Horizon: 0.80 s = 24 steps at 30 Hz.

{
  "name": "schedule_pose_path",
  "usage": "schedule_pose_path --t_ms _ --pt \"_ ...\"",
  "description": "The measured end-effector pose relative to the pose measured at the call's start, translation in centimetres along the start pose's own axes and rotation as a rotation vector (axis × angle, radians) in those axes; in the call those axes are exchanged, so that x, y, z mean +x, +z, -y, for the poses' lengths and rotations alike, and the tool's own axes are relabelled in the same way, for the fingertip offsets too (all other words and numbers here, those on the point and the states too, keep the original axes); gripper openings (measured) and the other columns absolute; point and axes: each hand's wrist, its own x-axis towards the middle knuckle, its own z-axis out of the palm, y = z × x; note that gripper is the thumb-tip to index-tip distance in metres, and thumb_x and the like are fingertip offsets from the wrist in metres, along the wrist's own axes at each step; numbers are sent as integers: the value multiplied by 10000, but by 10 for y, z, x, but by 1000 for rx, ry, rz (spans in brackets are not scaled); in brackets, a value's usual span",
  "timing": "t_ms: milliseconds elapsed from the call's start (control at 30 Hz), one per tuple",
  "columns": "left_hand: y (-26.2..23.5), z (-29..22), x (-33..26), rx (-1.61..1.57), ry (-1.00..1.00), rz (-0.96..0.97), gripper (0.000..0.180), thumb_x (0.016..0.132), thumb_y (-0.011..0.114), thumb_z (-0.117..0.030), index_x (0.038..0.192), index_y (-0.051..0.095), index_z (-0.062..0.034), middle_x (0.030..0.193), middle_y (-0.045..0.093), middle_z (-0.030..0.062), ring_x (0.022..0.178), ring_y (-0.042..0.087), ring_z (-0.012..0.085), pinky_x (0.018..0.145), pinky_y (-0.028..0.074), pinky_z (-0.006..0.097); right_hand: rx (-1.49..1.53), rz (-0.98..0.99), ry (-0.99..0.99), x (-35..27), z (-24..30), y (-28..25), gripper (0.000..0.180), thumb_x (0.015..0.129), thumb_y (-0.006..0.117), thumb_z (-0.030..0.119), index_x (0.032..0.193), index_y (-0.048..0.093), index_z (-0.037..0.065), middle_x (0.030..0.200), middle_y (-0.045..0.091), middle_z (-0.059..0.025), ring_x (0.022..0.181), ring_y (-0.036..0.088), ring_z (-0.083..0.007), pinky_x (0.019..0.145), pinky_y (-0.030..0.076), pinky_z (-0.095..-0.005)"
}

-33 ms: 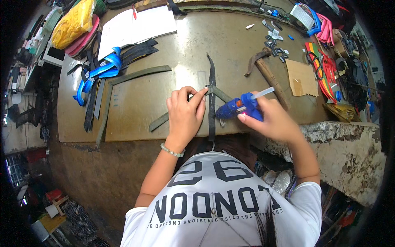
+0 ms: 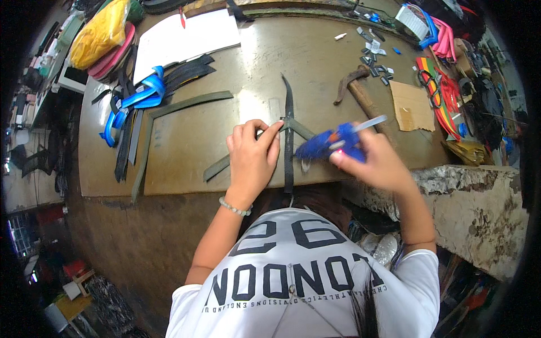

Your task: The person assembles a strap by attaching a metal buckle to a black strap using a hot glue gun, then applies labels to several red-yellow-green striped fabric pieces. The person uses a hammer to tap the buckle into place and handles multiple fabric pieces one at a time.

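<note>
A black strap (image 2: pixel 289 163) lies upright in the picture on the table, its tapered tip pointing away from me. A bent olive-green strap (image 2: pixel 217 168) crosses it, with its peak at the black strap and one leg running under my left hand. My left hand (image 2: pixel 251 152) is closed, its thumb and forefinger pinching at the crossing. Held in my right hand (image 2: pixel 377 160) is a blue hot glue gun (image 2: pixel 324 145), a pale glue stick (image 2: pixel 370 123) jutting from its back. Its nozzle is close to the black strap's right edge; whether they touch, I cannot tell.
Right of the straps rests a wooden-handled hammer (image 2: pixel 363 96), beside brown cardboard (image 2: pixel 414 107) and several small buckles (image 2: pixel 372 56). Another olive strap (image 2: pixel 189 103), blue webbing (image 2: pixel 146 93) and a white sheet (image 2: pixel 189 42) lie left. The table's near edge (image 2: pixel 186 194) is close to me.
The glue gun has tilted a little, its rear end and glue stick swinging slightly right and up, with blur. My left hand and the straps stay in place.
</note>
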Motion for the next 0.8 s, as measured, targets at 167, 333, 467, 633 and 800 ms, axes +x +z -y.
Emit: schedule_pose_path --t_ms 167,333,467,633,800 --pt "-21 -18 6 -202 -68 -145 326 870 687 -115 1194 686 -142 1068 586 88 1030 540 251 926 382 424 39 -1025 187 -9 -80 -50 404 950 679 330 1145 570 -6 934 698 -107 768 661 -147 599 529 -325" --pt "-111 -66 4 -565 448 -714 56 894 616 -86 911 647 -42 967 616 157 879 621 264 787 529 389 -602 -931 771 -48 -96 -79 593 1003 486 498 995 634 -76 953 680 -302 908 658 -477 807 504 -531" --pt "-152 -98 15 -1004 1188 -1076 483 887 680 -173 1335 509 -113 1292 542 52 1139 524 183 909 471 306 -512 -659 733 -67 -58 -84 530 996 530 440 849 677 -48 706 661 -223 718 675 -363 666 511 -451" --pt "-156 -118 29 -1250 1134 -751 279 835 644 -32 1081 513 -46 938 504 -6 899 507 120 750 444 254 -489 -726 89 52 -100 -106 340 959 592 302 969 697 -21 822 701 -186 770 688 -316 732 529 -401" --pt "-158 -118 26 -1057 1207 -971 247 819 649 -14 1014 504 -60 975 453 -4 895 469 113 708 428 238 -526 -760 -92 186 -183 -145 307 893 676 259 1088 707 24 926 721 -141 873 688 -268 815 533 -374"
